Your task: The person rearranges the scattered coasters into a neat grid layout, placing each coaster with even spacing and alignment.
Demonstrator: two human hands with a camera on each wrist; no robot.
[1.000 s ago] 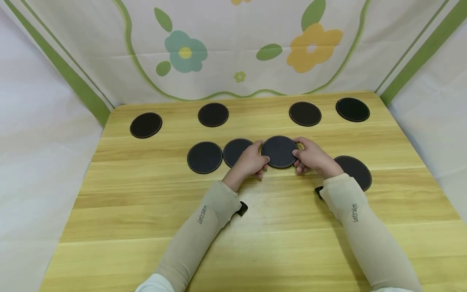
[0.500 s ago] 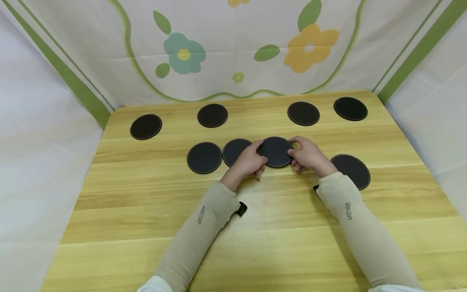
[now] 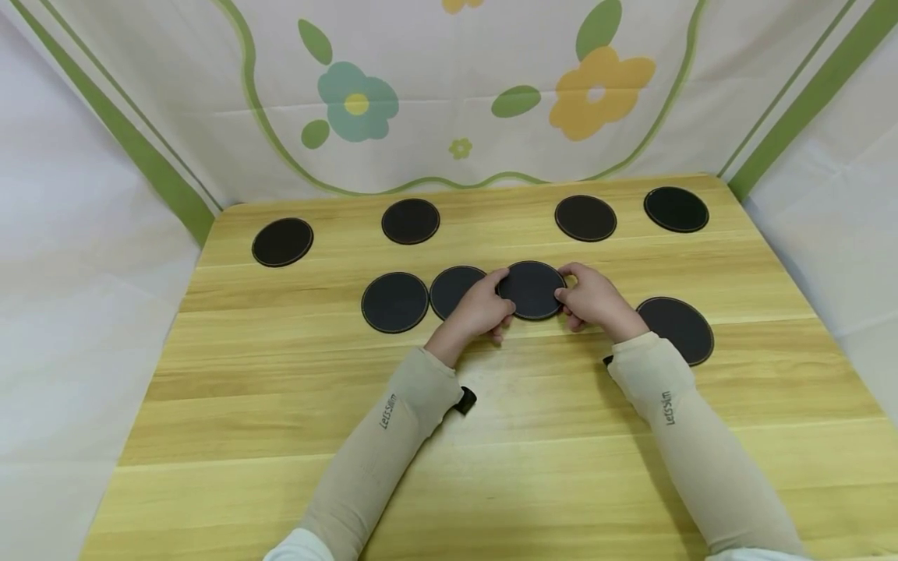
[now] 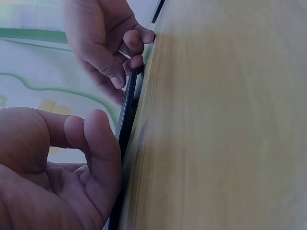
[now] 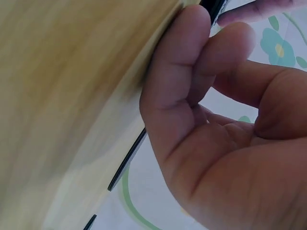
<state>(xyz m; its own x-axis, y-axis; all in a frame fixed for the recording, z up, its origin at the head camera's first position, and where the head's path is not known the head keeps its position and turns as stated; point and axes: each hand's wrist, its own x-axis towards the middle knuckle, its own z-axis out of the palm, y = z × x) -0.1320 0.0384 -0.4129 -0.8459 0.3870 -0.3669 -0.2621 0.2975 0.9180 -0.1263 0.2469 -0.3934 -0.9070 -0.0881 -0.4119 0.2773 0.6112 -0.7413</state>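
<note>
A round black coaster (image 3: 531,290) with a thin stitched rim lies in the middle of the head view, between both hands. My left hand (image 3: 482,306) grips its left edge, thumb at the near side and forefinger at the far side. On the opposite edge, my right hand (image 3: 592,298) holds it with thumb and fingers. Seen edge-on in the left wrist view, the coaster (image 4: 128,103) is low at the table surface. Just left, a second coaster (image 3: 452,292) is partly hidden under my left hand, and a third coaster (image 3: 394,302) sits beside that one.
Along the back of the wooden table (image 3: 281,436) lie several more coasters, including one at the far left (image 3: 283,241) and one at the far right (image 3: 677,209). Another coaster (image 3: 677,331) is partly covered by the right sleeve. A flowered curtain (image 3: 449,101) hangs behind the table.
The held coaster has shifted slightly left, towards the coaster beside it, and my right hand has moved left with it. Over the last half second almost nothing has moved.
</note>
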